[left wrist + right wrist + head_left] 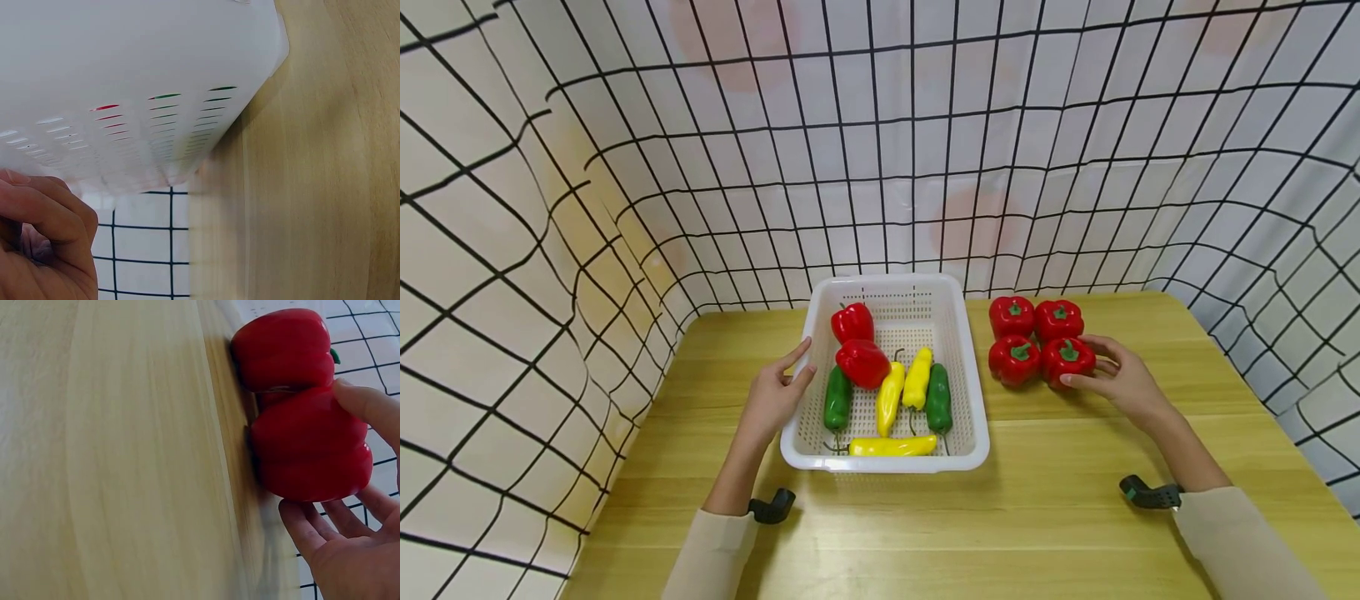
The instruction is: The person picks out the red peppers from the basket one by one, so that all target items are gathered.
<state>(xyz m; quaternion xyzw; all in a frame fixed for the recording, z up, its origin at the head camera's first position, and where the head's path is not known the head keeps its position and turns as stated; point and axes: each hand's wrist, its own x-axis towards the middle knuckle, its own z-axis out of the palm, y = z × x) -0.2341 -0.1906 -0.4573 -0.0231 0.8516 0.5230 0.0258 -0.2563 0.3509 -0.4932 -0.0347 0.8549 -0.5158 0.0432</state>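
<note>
Where the right hand (pixel 1120 379) grips a pepper (pixel 1066 365), plain red skin (pixel 312 450) shows.

Underneath, a yellow-brown wooden tabletop (pixel 1045 517) with faint seams running side to side and a soft white glare near the front. Along its back edge and up the left and right sides, a white, black-gridded sheet (pixel 1075 200), its squares fairly even at the back, wavy and broken by folds on the left. Round, pale peach blotches (pixel 730 42) on the back part, a faded yellow patch (pixel 598 250) on the left. In both wrist views, paler wood grain, with the same black-on-white grid beyond.
</note>
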